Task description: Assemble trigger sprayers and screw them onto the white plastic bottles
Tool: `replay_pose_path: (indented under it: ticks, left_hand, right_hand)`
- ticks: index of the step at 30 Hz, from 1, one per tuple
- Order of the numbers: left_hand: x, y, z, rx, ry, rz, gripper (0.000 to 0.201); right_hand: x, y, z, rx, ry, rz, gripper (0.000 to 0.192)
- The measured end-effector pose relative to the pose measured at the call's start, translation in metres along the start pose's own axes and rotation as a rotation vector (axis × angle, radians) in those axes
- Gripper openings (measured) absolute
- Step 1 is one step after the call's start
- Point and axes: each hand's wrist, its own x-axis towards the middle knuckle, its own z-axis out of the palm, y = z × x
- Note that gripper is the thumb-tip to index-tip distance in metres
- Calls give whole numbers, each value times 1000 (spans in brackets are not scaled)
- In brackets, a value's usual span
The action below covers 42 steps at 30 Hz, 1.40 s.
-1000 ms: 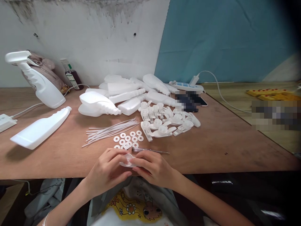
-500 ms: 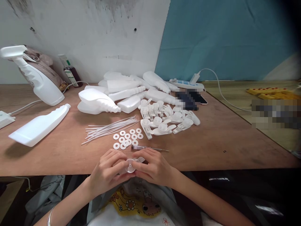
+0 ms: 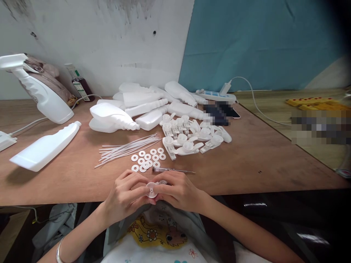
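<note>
Head view: a small white plastic spray-trigger cap (image 3: 151, 189), round with a short central nozzle stub facing the camera, sits at the near table edge, pinched between both hands. The left hand (image 3: 124, 197) and right hand (image 3: 179, 190) press together around it, fingertips on its rim. It looks light, stiff and smooth (likely slippery), so the rim seems the surest hold. Just beyond lie a thin metal screwdriver (image 3: 174, 170), flat white ring washers (image 3: 146, 159) and clear thin dip tubes (image 3: 127, 148). Farther off rest more white trigger heads (image 3: 192, 137) and white plastic spray bottles (image 3: 112, 118) on the brown wooden table (image 3: 260, 160).
</note>
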Motion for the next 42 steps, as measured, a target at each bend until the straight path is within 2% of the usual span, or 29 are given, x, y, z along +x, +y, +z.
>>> replay_pose_path:
  ticks: [5, 16, 22, 25, 30, 37, 42]
  left_hand:
    - [2, 3, -2, -21, 8, -16, 8]
    - [-4, 5, 2, -129, 5, -118, 14]
    - [-2, 5, 2, -94, 13, -83, 16]
    - [-1, 3, 1, -33, 15, -33, 14]
    - [-1, 2, 0, 143, 38, 39, 19]
    - [3, 6, -2, 155, 4, 14, 12]
    - [4, 10, 1, 172, -5, -77, 16]
  right_hand:
    - [0, 1, 0, 35, -6, -3, 15]
    - [0, 2, 0, 55, -16, -3, 12]
    - [-1, 3, -1, 86, -45, 11, 11]
    - [-1, 3, 0, 95, -17, 37, 8]
    - [1, -2, 1, 63, 98, 107, 26]
    - [0, -2, 1, 59, 100, 75, 32]
    - [-1, -1, -1, 41, 88, 92, 36]
